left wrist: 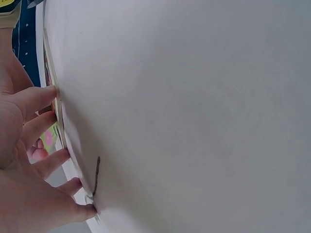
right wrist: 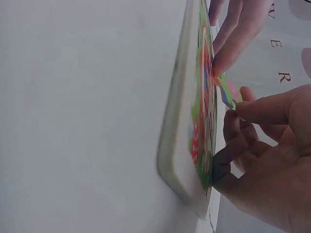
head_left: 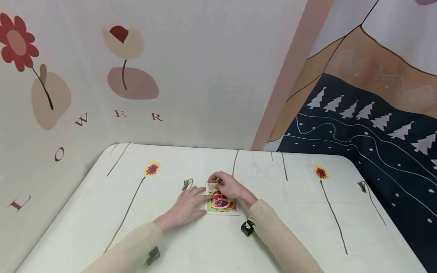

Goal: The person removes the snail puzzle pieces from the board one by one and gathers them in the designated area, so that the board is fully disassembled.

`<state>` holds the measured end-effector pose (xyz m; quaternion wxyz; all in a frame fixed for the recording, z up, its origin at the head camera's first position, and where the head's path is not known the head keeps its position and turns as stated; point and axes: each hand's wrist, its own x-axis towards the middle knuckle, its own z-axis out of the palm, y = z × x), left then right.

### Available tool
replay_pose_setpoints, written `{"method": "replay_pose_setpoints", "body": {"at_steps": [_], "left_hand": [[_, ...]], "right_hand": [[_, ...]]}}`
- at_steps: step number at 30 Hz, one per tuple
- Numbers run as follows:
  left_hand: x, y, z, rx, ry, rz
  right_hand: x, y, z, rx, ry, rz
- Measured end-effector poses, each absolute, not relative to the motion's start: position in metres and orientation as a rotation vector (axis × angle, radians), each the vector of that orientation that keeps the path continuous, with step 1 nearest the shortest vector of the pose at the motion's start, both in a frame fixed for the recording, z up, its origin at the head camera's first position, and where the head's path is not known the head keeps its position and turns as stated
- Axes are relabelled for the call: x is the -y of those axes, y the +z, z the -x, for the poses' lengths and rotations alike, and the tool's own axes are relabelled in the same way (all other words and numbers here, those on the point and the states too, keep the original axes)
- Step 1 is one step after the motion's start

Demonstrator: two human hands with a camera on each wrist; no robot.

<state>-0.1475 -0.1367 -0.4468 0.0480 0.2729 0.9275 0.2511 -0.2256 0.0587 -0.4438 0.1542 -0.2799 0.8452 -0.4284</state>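
Note:
A small jigsaw puzzle (head_left: 222, 206) with a red picture on a green ground lies in a pale frame (right wrist: 170, 145) on the table. My right hand (head_left: 229, 185) is over its far part, and in the right wrist view thumb and finger pinch a green and pink puzzle piece (right wrist: 229, 91), tilted up from the board. My left hand (head_left: 187, 206) lies spread at the left side of the frame. Its fingertips (left wrist: 51, 92) reach the frame's edge, one of them over the picture. Part of the puzzle is hidden under the right hand.
The table (head_left: 290, 227) has a white cloth with printed flowers and stems. Behind it hangs a printed fabric wall (head_left: 211, 76), and a dark patterned cloth (head_left: 375, 140) borders the right side. A black device (head_left: 247, 227) sits at the right wrist.

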Motion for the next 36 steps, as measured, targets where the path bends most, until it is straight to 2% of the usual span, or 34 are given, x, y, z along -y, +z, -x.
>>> {"method": "replay_pose_setpoints", "body": {"at_steps": [30, 36], "left_hand": [[0.136, -0.449, 0.148, -2.821, 0.806, -0.777], [0.136, -0.450, 0.148, -2.830, 0.807, -0.778]], "right_hand": [[-0.082, -0.447, 0.223, -2.421, -1.497, 0.503], [-0.088, -0.446, 0.221, -2.455, -1.505, 0.512]]}}
